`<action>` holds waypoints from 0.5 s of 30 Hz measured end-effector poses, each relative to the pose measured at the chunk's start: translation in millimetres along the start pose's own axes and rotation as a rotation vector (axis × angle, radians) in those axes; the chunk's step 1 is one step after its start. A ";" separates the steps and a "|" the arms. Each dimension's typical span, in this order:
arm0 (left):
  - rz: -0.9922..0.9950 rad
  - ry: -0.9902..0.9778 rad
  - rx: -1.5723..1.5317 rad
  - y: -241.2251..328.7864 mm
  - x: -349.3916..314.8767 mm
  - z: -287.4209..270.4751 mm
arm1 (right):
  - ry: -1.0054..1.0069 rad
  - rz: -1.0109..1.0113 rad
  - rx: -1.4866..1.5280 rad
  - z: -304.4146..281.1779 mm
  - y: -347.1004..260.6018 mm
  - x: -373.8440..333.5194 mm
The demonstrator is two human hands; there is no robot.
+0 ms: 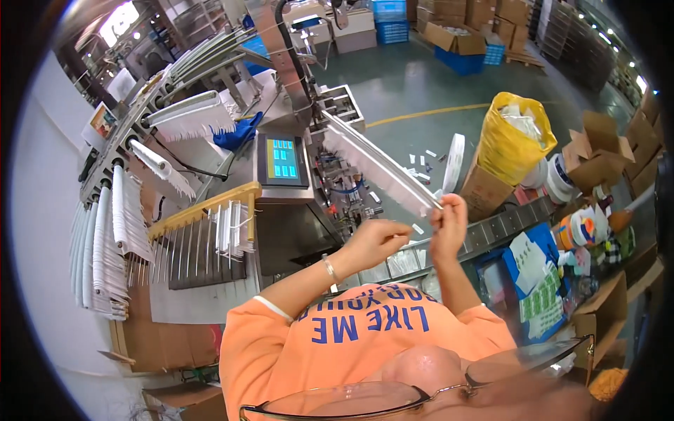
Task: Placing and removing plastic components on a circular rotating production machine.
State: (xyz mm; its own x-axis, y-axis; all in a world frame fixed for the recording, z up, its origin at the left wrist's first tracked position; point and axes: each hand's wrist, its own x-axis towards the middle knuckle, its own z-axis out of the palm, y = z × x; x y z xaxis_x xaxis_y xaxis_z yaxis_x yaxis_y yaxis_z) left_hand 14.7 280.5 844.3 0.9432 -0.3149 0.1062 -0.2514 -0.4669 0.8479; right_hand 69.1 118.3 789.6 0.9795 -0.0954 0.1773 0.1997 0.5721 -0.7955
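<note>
My right hand is raised and pinches the near end of a long metal rod, which slants in from the machine. Along the rod hangs a row of thin white pieces, like a fringe; their exact kind is too small to tell. My left hand is lower and to the left, below the row, its fingers curled and pressed together. Whatever it may hold is hidden. Under the hands, white flat pieces lie near the end of a dark conveyor.
A machine touch screen stands left of the rod. Further left are a wooden-framed rack with metal pins and several rods hung with white pieces. A yellow bag, a blue tray and cardboard boxes stand on the right.
</note>
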 end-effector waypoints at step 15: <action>0.293 0.347 0.029 -9.7 47.4 -107.0 | -0.184 -0.056 -0.025 -55.9 -53.9 45.2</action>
State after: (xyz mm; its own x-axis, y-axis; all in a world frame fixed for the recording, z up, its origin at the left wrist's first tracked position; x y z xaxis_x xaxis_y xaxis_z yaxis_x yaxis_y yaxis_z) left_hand 85.1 358.6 896.6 0.8470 -0.1435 0.5118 -0.5199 -0.4241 0.7415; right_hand 104.0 37.7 808.1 0.9461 0.0253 0.3228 0.2565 0.5496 -0.7950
